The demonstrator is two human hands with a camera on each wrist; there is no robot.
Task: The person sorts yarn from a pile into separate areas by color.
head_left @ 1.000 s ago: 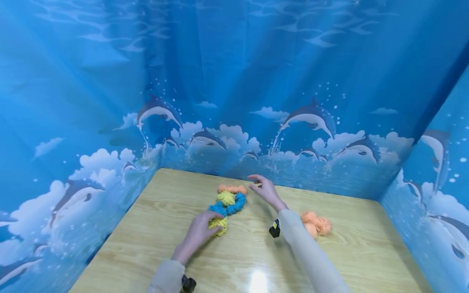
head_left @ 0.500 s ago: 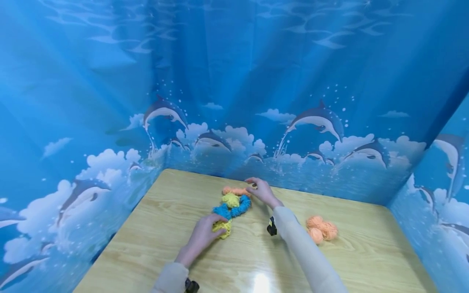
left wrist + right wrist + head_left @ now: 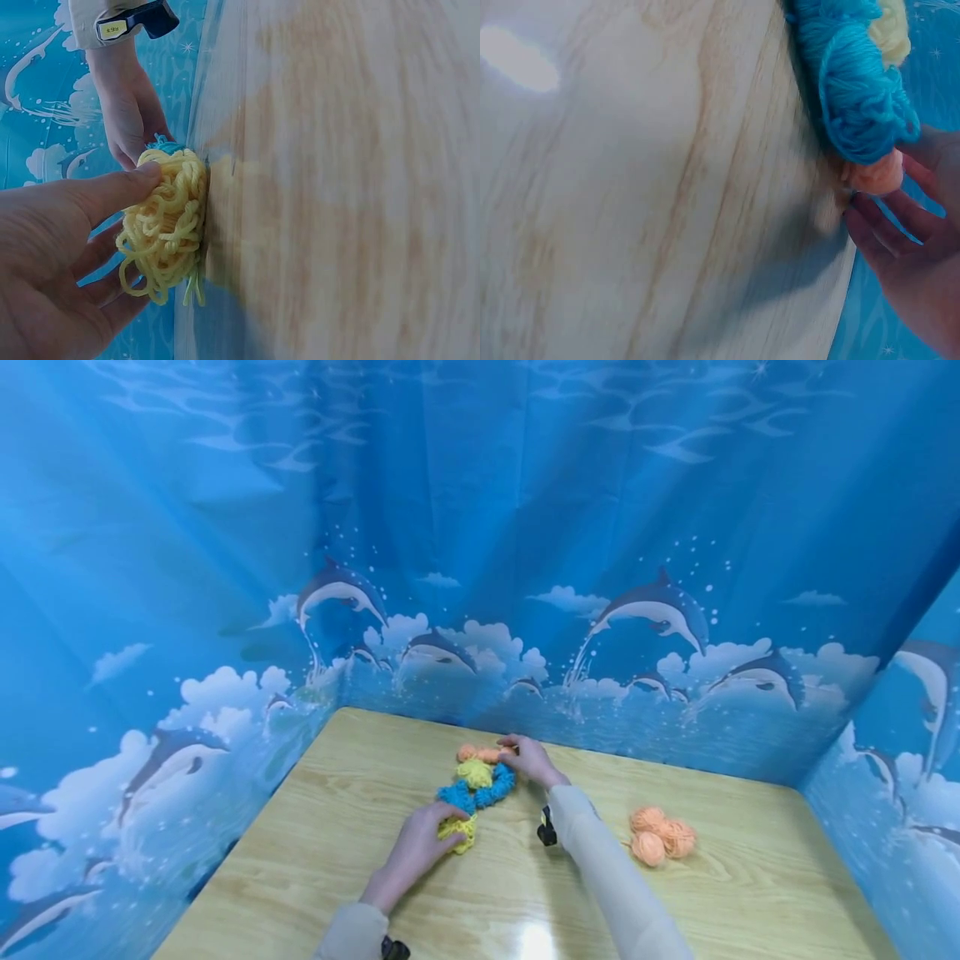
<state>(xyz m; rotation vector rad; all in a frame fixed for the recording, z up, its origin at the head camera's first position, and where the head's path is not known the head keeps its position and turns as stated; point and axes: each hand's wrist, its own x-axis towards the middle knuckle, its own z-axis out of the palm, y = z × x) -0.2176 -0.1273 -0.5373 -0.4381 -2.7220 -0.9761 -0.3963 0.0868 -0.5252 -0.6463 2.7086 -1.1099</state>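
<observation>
Dolphin-print backdrop [image 3: 480,527] | wrist label [image 3: 112,29] unreadable | hands: left [image 3: 417,843] pinches yellow yarn [image 3: 176,217], right [image 3: 534,762] pinches peach yarn [image 3: 877,175]

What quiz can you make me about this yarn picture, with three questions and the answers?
1. Which hand touches the near yellow yarn?
2. True or false: the right hand rests on the separate pile of orange balls.
3. How many orange balls show in that separate pile?

Key:
1. The left hand.
2. False; the right hand is at the far orange yarn.
3. Three.
</observation>
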